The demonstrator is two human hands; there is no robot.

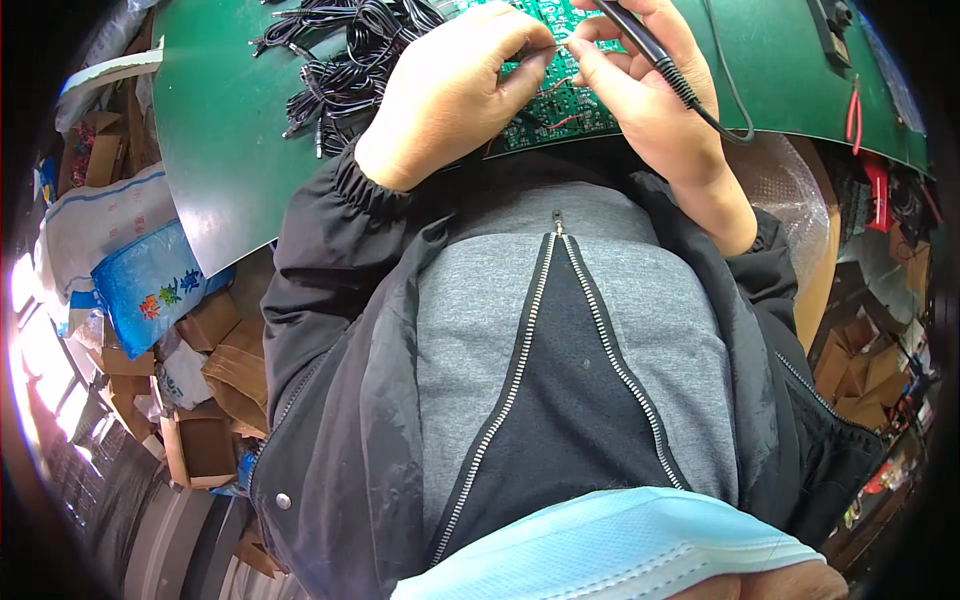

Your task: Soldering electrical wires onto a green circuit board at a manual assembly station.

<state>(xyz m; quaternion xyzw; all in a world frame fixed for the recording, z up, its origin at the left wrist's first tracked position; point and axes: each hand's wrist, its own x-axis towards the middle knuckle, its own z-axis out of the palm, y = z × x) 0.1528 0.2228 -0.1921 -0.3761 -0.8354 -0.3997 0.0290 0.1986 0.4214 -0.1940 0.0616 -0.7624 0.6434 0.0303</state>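
My left hand [450,90] is closed, thumb and forefinger pinching a thin wire [559,44] above the green circuit boards [575,108]. The thumb and a finger of my right hand [660,125] meet at the other end of that wire. The same right hand also holds a black soldering iron [648,42], its tip out of view past the top edge and its cord running down to the right. Short red wires [562,124] stick out from the boards under my hands. Coiled black cables with plugs [345,70] lie beside my left hand.
The green table [215,120] curves around my front. Red-handled pliers [854,112] and a black device [832,30] are at its right. Cardboard boxes [205,445] and a blue bag [150,280] sit on the left; bubble wrap [790,185] hangs by the table's right edge.
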